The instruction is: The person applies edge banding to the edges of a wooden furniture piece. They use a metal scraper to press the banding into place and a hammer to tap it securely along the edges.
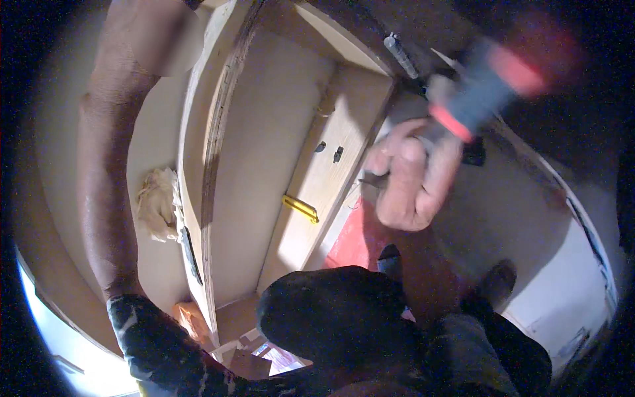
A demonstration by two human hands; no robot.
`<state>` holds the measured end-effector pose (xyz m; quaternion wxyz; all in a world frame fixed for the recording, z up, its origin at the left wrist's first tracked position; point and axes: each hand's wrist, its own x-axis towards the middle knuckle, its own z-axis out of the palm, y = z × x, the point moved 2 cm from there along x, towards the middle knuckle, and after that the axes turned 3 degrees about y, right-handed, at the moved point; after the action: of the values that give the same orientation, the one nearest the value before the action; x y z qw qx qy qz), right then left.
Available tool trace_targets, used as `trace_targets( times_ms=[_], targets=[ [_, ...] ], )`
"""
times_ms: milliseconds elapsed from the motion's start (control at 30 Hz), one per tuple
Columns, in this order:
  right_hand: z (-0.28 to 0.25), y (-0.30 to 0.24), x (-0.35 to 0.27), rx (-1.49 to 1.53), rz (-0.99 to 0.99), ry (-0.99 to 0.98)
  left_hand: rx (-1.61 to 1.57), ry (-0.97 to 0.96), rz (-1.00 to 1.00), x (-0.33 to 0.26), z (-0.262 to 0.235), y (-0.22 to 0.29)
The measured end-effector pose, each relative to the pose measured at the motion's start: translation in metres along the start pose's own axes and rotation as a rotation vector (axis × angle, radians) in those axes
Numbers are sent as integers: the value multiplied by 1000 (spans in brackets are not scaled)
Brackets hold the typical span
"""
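Observation:
My right hand [413,175] is closed around a tool with a dark-grey and red grip [486,86]. Motion smears the tool's far red end, so its exact kind cannot be made out. A thin dark tip shows beside my curled fingers. My left arm reaches up along the left side, and my left hand [142,33] lies near the top edge, by the upper end of a wooden panel edge [215,132]; its fingers are hidden or blurred. Between my hands is an open wooden compartment [268,132]. A yellow strip-like object [301,208] lies on its light wooden board [344,126].
Crumpled beige material [159,205] sits left of the panel edge. An orange bag [192,322] lies lower down. A red sheet-like piece [354,235] is below my right hand. A pale slim tube [400,54] lies at the dark upper right. My dark-clothed knee [331,311] fills the lower middle.

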<state>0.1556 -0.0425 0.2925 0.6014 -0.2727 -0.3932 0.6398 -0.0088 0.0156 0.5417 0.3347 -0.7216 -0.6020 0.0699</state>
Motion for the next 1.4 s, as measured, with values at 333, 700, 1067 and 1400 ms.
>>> trace_targets(
  times_ms=[333,700,1067,1400],
  targets=[
    [1,85,12,-200,-149,-88,414,-353,425,29,-2,4],
    [36,114,49,-319,-175,-112,258,35,561,34,17,-10],
    [36,137,45,-387,-315,-34,253,109,613,29,18,-15],
    [25,148,37,-760,-447,-115,310,19,560,32,7,-10]
  ],
)
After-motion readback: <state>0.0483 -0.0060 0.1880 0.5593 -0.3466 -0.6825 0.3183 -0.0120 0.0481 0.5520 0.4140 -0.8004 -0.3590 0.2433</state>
